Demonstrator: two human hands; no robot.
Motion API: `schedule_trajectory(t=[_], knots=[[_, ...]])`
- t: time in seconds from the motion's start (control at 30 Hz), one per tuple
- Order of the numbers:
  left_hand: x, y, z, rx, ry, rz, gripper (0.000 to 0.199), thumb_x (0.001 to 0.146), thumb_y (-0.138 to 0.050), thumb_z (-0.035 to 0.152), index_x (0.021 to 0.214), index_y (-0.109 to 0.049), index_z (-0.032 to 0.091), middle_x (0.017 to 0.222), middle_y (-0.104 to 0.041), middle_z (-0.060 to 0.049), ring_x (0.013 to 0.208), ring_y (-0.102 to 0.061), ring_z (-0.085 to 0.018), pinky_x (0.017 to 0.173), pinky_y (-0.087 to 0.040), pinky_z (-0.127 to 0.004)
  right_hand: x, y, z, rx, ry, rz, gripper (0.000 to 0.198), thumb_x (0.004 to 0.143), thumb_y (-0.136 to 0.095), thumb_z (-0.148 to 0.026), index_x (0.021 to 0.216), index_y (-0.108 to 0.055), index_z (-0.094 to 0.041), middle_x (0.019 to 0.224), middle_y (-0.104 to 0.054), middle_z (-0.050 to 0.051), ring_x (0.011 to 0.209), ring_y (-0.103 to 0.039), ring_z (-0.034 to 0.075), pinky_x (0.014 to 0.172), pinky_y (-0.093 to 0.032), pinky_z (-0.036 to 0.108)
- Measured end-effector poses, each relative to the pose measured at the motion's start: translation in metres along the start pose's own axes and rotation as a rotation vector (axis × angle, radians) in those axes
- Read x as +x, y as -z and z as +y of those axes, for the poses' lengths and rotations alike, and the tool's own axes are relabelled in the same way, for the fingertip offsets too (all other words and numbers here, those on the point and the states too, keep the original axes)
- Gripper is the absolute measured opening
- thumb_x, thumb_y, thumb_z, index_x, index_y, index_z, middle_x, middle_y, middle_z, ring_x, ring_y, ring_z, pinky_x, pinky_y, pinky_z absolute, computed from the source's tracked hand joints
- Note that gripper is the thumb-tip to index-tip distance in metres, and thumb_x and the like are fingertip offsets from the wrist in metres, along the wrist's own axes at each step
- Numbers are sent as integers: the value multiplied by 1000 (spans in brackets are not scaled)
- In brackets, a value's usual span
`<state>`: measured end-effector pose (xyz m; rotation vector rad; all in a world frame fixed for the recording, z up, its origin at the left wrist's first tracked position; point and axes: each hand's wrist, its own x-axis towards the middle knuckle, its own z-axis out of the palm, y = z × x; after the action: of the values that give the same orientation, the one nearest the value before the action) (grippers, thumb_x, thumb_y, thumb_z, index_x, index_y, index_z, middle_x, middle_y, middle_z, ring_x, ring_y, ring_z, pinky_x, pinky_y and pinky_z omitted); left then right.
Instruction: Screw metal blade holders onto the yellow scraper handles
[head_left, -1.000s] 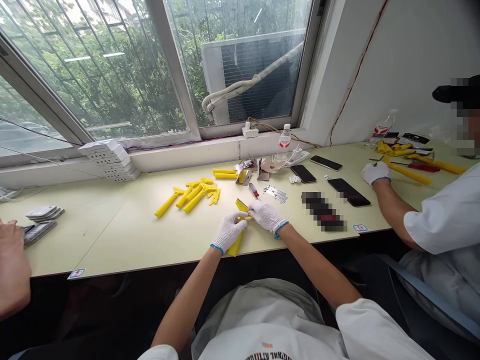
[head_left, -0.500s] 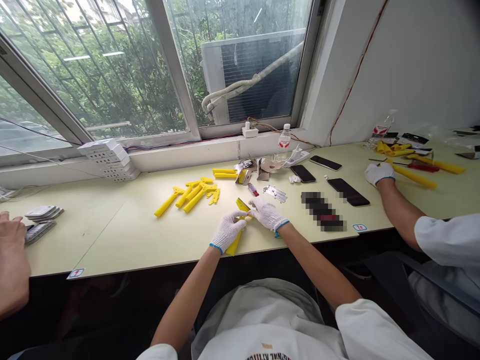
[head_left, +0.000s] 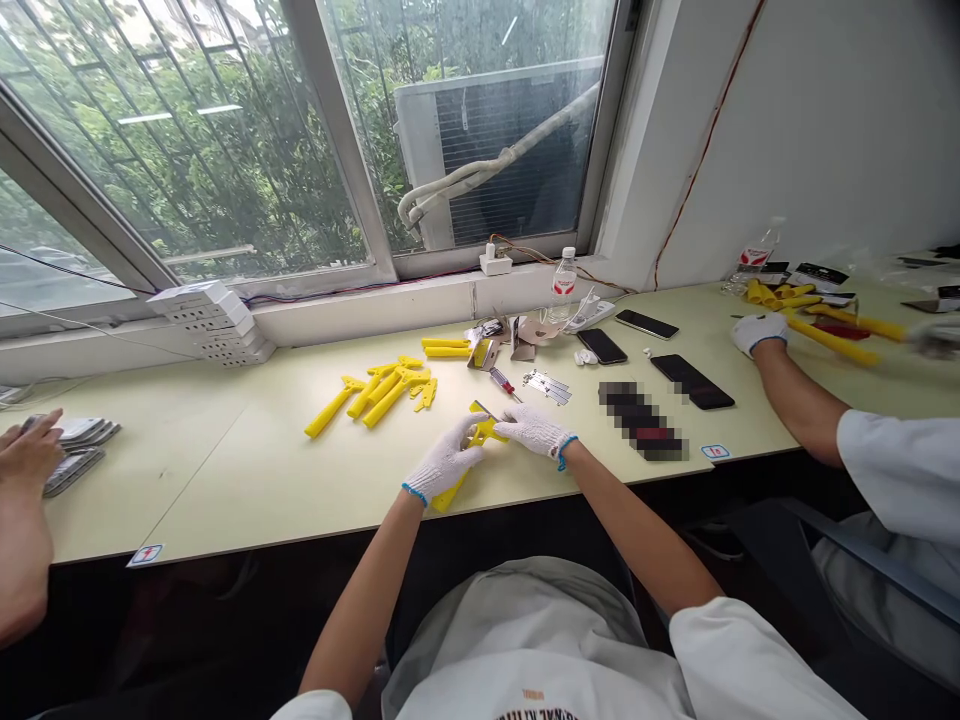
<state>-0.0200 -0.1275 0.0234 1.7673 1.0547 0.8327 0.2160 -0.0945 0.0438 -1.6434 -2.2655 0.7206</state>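
Observation:
A yellow scraper (head_left: 450, 494) slants over the near part of the table, its handle toward me and its head pointing away. My left hand (head_left: 444, 466), in a white knit glove, is closed around it just below the head. At the head's right side, my gloved right hand (head_left: 535, 430) pinches the edge with its fingertips; whether a small part is also between them is hidden. Just beyond lies a screwdriver (head_left: 504, 382) with a red and clear handle. Thin metal blades (head_left: 549, 387) with small pieces rest to its right. Several yellow scraper handles (head_left: 386, 395) lie to the left.
Opened cardboard packaging (head_left: 523, 338), a water bottle (head_left: 563, 285) and phones (head_left: 691, 382) stand or lie toward the back and right. Co-workers' hands are at both sides: a gloved hand (head_left: 759, 333) at right, a bare hand (head_left: 28, 450) at left near stacked metal-cased items (head_left: 79, 445).
The scraper's head has turned to show more of its yellow face, and my left hand has shifted slightly left. The co-worker's left-side hand has lifted over the stacked items.

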Motion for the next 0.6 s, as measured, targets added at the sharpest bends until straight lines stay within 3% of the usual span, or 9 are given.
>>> schedule_trajectory(t=[0.07, 0.13, 0.3, 0.6], knots=[[-3, 1, 4, 180, -110, 1, 65, 90, -65, 14, 153, -65, 30, 137, -74, -8, 114, -71, -26, 106, -55, -41, 2, -2, -1, 2, -22, -8, 43, 107, -68, -51, 119, -72, -10, 112, -71, 8, 99, -70, 18, 90, -62, 33], [-4, -2, 7, 331, -149, 21, 66, 90, -64, 10, 152, -66, 32, 142, -72, -9, 123, -69, -30, 112, -52, -43, 5, -3, -2, 2, -41, -20, 40, 108, -66, -50, 114, -71, -10, 106, -70, 6, 94, -68, 16, 87, -61, 31], [-4, -12, 7, 623, -94, 44, 65, 95, -64, 9, 155, -63, 33, 137, -71, -12, 114, -71, -30, 103, -55, -38, 10, -3, -3, -11, -83, -14, 39, 113, -58, -46, 103, -71, -11, 98, -68, 4, 89, -66, 13, 84, -58, 27], [-5, -11, 14, 717, -98, 4, 66, 97, -57, 3, 153, -65, 36, 129, -74, -11, 103, -75, -29, 93, -55, -34, 4, -8, -3, -15, -126, 127, 42, 107, -70, -45, 131, -71, -10, 127, -70, 11, 111, -71, 22, 98, -63, 37]])
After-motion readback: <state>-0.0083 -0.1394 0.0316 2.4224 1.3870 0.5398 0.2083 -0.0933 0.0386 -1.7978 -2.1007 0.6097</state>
